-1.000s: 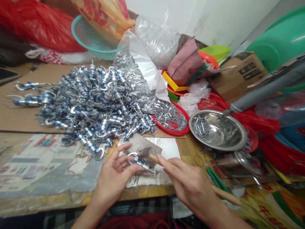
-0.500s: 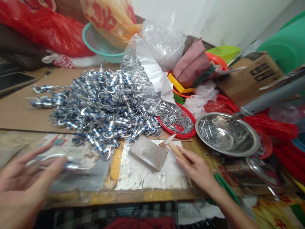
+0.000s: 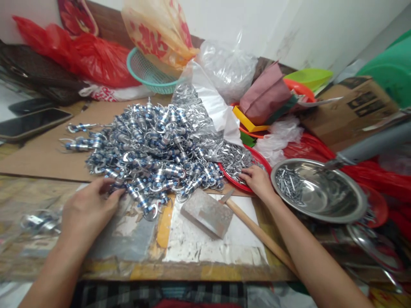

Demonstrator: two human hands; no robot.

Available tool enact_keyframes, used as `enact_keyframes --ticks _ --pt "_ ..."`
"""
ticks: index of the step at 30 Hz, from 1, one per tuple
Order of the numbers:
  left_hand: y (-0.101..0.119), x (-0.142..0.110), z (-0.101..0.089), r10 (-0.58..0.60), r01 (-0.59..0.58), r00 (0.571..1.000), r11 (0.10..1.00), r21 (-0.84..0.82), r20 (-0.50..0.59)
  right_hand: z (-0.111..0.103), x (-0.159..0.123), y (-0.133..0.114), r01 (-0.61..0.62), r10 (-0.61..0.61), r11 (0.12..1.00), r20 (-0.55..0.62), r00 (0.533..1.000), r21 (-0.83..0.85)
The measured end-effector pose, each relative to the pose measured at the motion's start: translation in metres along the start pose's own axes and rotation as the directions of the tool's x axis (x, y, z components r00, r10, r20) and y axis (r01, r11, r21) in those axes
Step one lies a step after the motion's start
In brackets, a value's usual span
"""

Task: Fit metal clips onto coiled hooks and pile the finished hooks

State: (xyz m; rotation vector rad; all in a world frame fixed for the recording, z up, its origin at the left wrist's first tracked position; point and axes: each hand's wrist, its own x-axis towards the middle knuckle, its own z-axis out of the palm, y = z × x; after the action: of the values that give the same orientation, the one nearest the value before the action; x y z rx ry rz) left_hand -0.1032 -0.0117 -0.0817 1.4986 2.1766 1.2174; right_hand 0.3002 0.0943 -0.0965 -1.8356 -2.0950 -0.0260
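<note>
Left hand (image 3: 88, 209) at near left margin of the metal assemblies (image 3: 150, 149), thumb and fingers bent toward each other and touching the heap; whether they gripped a piece could not be told. Right hand (image 3: 257, 179) reached over the near rim of the red plate (image 3: 268, 163), fingertips among the small metal pieces (image 3: 233, 156); fingers were bent, grip on a piece not discernible.

Assemblies, silver and blue with curved hooks, lay heaped on the brown cardboard sheet (image 3: 41, 156) and spilled over its near edge. Some blurred loose assemblies (image 3: 41, 222) sat apart, left of the left hand, toward the left end of the tabletop (image 3: 180, 271).

Metal block (image 3: 207, 214) rested on the white sheet (image 3: 186, 248), just in front of the heap. Hammer (image 3: 263, 235): head beside the block's far right corner, handle slanting toward the tabletop's near edge, its end meeting the right forearm in view. Open room: a bare strip of white sheet between block and near edge, and a flat stretch between left hand and block.

Steel bowl (image 3: 334, 192) stood just right of the plate, metal pins (image 3: 290, 186) gathered at its left side; little room separated the rims. Phone (image 3: 35, 124) lay near the cardboard's far left edge; teal basket (image 3: 154, 79) stood behind the heap.
</note>
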Motion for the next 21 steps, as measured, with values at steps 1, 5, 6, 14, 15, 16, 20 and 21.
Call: enact_keyframes --ticks 1,5,6,14,15,16,20,21 --pt "0.002 -0.003 -0.002 -0.004 0.005 1.0 1.0 0.03 -0.031 0.002 0.002 0.001 -0.006 0.006 1.0 -0.003 1.0 -0.003" --pt "0.03 -0.023 -0.012 -0.09 0.087 0.988 0.996 -0.035 -0.124 -0.002 -0.001 -0.001 -0.02 0.02 1.0 -0.014 1.0 -0.008" --pt "0.04 -0.028 -0.012 -0.11 0.102 0.988 0.992 -0.075 -0.105 -0.005 -0.002 -0.001 -0.024 0.024 1.0 -0.013 1.0 -0.014" --pt "0.095 -0.075 0.044 0.418 -0.23 0.844 0.848 -0.477 0.336 -0.01 -0.005 -0.014 -0.04 0.042 0.999 0.055 0.998 -0.031" --pt "0.096 -0.08 0.05 0.44 -0.241 0.828 0.839 -0.487 0.347 -0.009 -0.005 -0.015 -0.041 0.042 0.999 0.057 0.997 -0.021" --pt "0.096 -0.083 0.054 0.458 -0.257 0.817 0.833 -0.49 0.349 -0.009 -0.006 -0.016 -0.044 0.045 0.999 0.055 0.997 -0.009" --pt "0.093 -0.088 0.058 0.5 -0.323 0.805 0.822 -0.469 0.32 -0.013 -0.005 -0.016 -0.068 0.068 0.996 -0.011 0.998 0.05" --pt "0.092 -0.088 0.057 0.503 -0.335 0.81 0.819 -0.465 0.303 -0.017 -0.005 -0.017 -0.069 0.072 0.995 -0.037 0.997 0.072"
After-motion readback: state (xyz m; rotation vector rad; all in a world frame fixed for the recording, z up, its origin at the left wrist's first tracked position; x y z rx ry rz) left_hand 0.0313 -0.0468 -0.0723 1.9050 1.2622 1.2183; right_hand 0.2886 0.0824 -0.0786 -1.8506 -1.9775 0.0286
